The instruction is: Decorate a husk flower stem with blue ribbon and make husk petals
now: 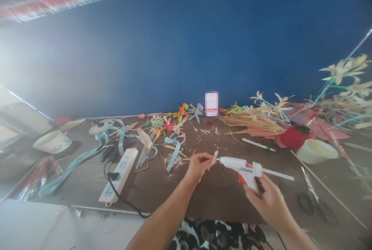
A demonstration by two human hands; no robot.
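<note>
My right hand [269, 199] is wrapped round the handle of a white hot glue gun [240, 166] with an orange trigger. A glue stick [279, 174] juts out of the gun's back end, and its nozzle points left. Between the fingertips of my left hand [200, 166] is a small pale strip [215, 155], looking like a dried leaf or petal piece. The nozzle tip meets or nearly meets this strip; I cannot tell whether it touches. Both hands are above the dark table [221, 192].
A power strip [120, 176] with a black plug and light-blue ribbon [78, 164] lie left. Scissors [310, 188], a white cup [316, 151], a red container [296, 135] and a marker [258, 144] are right. Colourful craft flowers [168, 124] and dried straw [252, 122] line the back.
</note>
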